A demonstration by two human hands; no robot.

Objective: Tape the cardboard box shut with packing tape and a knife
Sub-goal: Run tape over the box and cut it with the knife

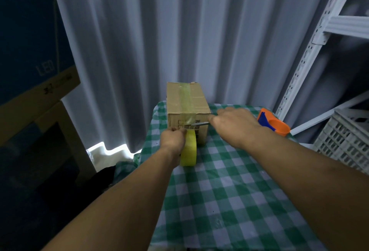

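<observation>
A small cardboard box stands at the far end of the table, flaps closed, with a strip of yellowish tape running along its top and down its near face. My left hand grips the yellow tape roll just below the box's near face, the tape stretched up to the box. My right hand holds a knife, its thin metal blade pointing left and touching the tape strip between roll and box.
The table wears a green-and-white checked cloth. An orange and blue tape dispenser lies right of the box. A white plastic crate and metal shelving stand at right. Large cardboard boxes stand at left, a curtain behind.
</observation>
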